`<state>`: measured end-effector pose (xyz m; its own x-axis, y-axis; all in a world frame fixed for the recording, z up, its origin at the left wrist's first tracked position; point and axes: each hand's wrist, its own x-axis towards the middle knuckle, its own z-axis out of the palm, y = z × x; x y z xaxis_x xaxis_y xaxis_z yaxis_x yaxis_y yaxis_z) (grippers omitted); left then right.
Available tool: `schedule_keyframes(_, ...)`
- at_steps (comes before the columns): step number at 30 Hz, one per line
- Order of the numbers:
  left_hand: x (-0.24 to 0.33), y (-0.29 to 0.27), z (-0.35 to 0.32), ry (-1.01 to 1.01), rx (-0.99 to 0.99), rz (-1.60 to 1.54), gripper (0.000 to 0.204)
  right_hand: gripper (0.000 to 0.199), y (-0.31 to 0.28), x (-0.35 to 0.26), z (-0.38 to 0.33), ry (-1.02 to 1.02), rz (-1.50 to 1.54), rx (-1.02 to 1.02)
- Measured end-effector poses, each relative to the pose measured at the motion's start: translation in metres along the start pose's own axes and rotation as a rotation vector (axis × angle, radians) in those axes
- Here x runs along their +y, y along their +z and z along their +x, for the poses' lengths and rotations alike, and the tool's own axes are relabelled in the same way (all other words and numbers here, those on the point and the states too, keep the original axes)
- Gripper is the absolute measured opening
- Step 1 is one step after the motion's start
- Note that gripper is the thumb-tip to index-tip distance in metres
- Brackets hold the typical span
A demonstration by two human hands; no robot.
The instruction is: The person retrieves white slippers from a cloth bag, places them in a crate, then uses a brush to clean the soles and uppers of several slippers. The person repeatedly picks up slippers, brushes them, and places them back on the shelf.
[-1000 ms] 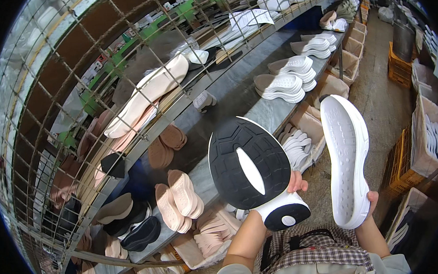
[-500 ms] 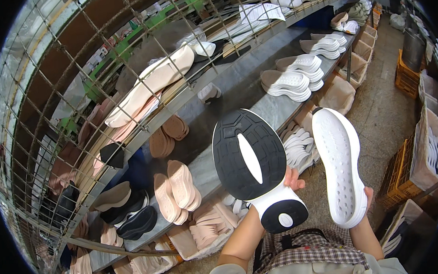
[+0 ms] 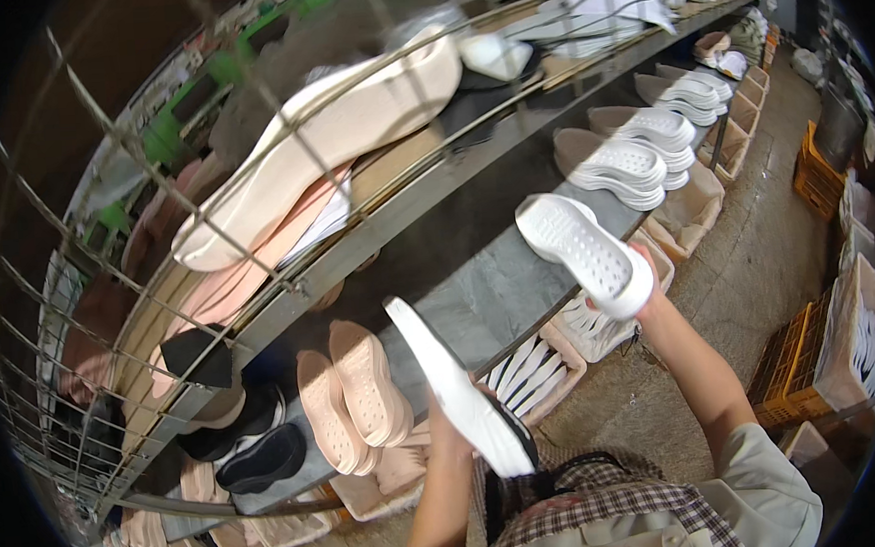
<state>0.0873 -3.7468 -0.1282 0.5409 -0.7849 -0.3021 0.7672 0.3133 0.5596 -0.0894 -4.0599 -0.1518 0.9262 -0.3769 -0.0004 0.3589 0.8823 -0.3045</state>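
White sole [image 3: 581, 250] heel-first in the right hand [image 3: 646, 279], another sole [image 3: 453, 391] in the left hand [image 3: 448, 439].
Both hands grip before the lower shelf [image 3: 475, 316]; white stacks [image 3: 614, 169] lie beyond, pink soles [image 3: 370, 393] leftward. Wire mesh [image 3: 102, 116] screens the upper shelf [image 3: 401, 160], where a sheet's [image 3: 616, 0] print is too blurred to read.

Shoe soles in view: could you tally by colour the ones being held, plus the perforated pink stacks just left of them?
White contoured shoe soles, one in the left hand, one in the right hand: 2
Pale pink perforated sole stacks, side by side on the grey shelf: 2
Total: 4
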Motion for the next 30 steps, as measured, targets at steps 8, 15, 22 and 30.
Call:
schedule_keyframes(8, 0.045, 0.005, 0.021, 0.118, 0.037, 0.012, 0.032, 0.054, -0.003, -0.013, 0.076, -0.169, 0.061, 0.62)
schedule_keyframes(15, 0.03, 0.024, -0.015, 0.281, 0.042, 0.177, 0.056, 0.046, -0.028, -0.018, 0.076, -0.452, -0.427, 0.745)
schedule_keyframes(22, -0.034, 0.046, -0.099, 0.448, 0.278, 0.285, 0.064, 0.045, -0.014, -0.002, 0.0, -0.595, -1.11, 0.592)
schedule_keyframes(30, -0.102, 0.021, -0.191, 0.511, 0.434, 0.125, 0.057, 0.046, 0.038, 0.129, -0.18, 0.323, -1.032, -0.173)
